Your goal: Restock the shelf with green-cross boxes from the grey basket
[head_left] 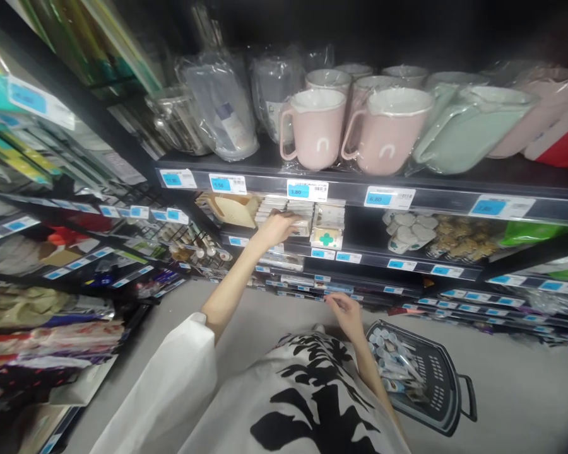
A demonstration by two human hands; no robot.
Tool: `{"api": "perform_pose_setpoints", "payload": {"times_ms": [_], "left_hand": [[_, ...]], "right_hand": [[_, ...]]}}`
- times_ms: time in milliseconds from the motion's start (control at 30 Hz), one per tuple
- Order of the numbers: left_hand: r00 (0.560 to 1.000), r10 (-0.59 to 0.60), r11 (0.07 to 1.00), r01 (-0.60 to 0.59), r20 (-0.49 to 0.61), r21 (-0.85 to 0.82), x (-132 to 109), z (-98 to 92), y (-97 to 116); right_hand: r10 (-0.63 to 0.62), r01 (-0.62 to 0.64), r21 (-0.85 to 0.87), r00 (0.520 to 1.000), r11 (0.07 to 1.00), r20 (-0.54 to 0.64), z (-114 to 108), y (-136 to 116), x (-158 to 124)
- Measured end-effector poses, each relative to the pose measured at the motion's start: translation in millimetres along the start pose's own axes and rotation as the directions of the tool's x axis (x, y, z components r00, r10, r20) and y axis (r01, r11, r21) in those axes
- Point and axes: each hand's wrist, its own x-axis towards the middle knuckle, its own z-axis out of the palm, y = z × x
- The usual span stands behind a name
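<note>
My left hand (pixel 277 229) reaches onto the shelf below the mugs, palm down, its fingers stretched over rows of small flat white packs (pixel 296 211). Its fingertips touch or lie just above the packs; no pack is lifted. Right of it lies a stack of similar packs (pixel 329 215), the front one bearing a green clover-like mark (pixel 326 239). My right hand (pixel 348 315) hangs lower, before my body, with fingers loosely bent, apart and holding nothing that I can see.
Pink mugs (pixel 318 129) and wrapped pale green jugs (pixel 478 126) stand on the shelf above. Its front edge (pixel 341 183) overhangs my left hand. A dark basket (pixel 447 372) with several wrapped items sits on the floor at right. Goods racks (pixel 76 271) line the left.
</note>
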Motion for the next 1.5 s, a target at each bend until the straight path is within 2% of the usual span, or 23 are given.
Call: {"api": "perform_pose_setpoints", "payload": {"times_ms": [100,200,700,800,900,1067,1200,1267,1333,1400,1433,1467,1500], "left_hand": [[0.998,0.024,0.999,-0.026,0.054,0.038,5.2,7.9,-5.8],[0.995,0.077,0.996,-0.079,0.061,0.032,6.7,14.0,-6.8],[0.995,0.019,0.978,0.001,-0.096,0.21,5.2,26.2,9.5],[0.997,0.044,0.968,-0.027,-0.063,0.251,2.0,30.9,8.5],[0.996,0.086,0.971,-0.082,-0.01,0.224,-2.9,34.6,7.6],[0.998,0.066,0.979,-0.061,-0.02,0.194,-11.9,37.4,12.0],[0.996,0.085,0.981,-0.083,-0.006,0.174,-19.9,30.8,21.2],[0.99,0.139,0.983,-0.142,0.033,0.118,-29.4,29.9,30.1],[0.978,0.181,0.983,-0.184,0.102,0.022,-47.4,38.3,44.7],[0.959,0.187,0.98,-0.169,0.212,-0.101,-76.8,59.7,65.9],[0.943,0.163,0.981,-0.123,0.29,-0.151,-95.9,74.6,78.3],[0.909,0.135,0.981,-0.066,0.393,-0.184,-117.2,90.8,91.0],[0.858,0.09,0.977,0.022,0.506,-0.212,-140.0,107.2,103.1]], "right_hand": [[0.011,-0.012,-0.005,1.0,1.0,-0.004,-2.6,-1.1,0.1],[0.033,-0.033,-0.016,0.999,0.999,0.002,-4.0,-0.1,-0.9],[0.116,-0.115,-0.032,0.993,0.993,0.016,-8.2,19.1,-7.7],[0.136,-0.136,-0.03,0.991,0.99,0.012,-10.0,22.8,-10.9],[0.148,-0.147,-0.035,0.989,0.988,0.016,-12.0,23.8,-13.3],[0.162,-0.162,-0.037,0.987,0.986,0.006,-12.3,25.4,-15.3],[0.17,-0.168,-0.048,0.985,0.985,0.031,-9.1,27.0,-16.0],[0.177,-0.174,-0.058,0.983,0.983,0.043,-6.7,27.4,-16.0],[0.178,-0.175,-0.069,0.983,0.982,0.046,-3.9,27.6,-15.9],[0.183,-0.177,-0.099,0.981,0.979,0.057,-0.9,28.0,-16.1],[0.191,-0.182,-0.121,0.979,0.976,0.073,0.6,28.2,-16.5],[0.203,-0.189,-0.141,0.975,0.972,0.092,2.2,28.4,-17.1],[0.218,-0.2,-0.154,0.97,0.968,0.109,3.9,28.7,-17.9]]}}
